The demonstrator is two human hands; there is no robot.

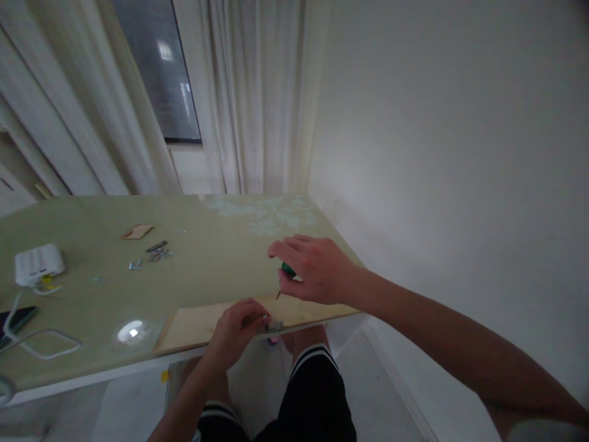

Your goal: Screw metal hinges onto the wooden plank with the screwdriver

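My right hand (317, 270) is closed around a screwdriver with a green handle (288, 269). Its thin shaft (278, 294) points down over a pale wooden board (193, 324), with the tip apart from the metal fitting. At the board's near edge, my left hand (235, 328) pinches a small, shiny screw (265, 316) between thumb and fingers; the fingers partly cover it. Just right of those fingertips lies a small metal fitting (277, 325), perhaps a hinge or latch, on the board's edge. The board lies flat along the front of the table.
The greenish tabletop (221, 264) carries loose screws (135, 266), a pile of metal hardware (159, 252) and a small wood piece (137, 231). Farther left are a white box (39, 264), its cable (50, 356) and a dark phone-like device (18, 322). A wall (437, 184) borders the right.
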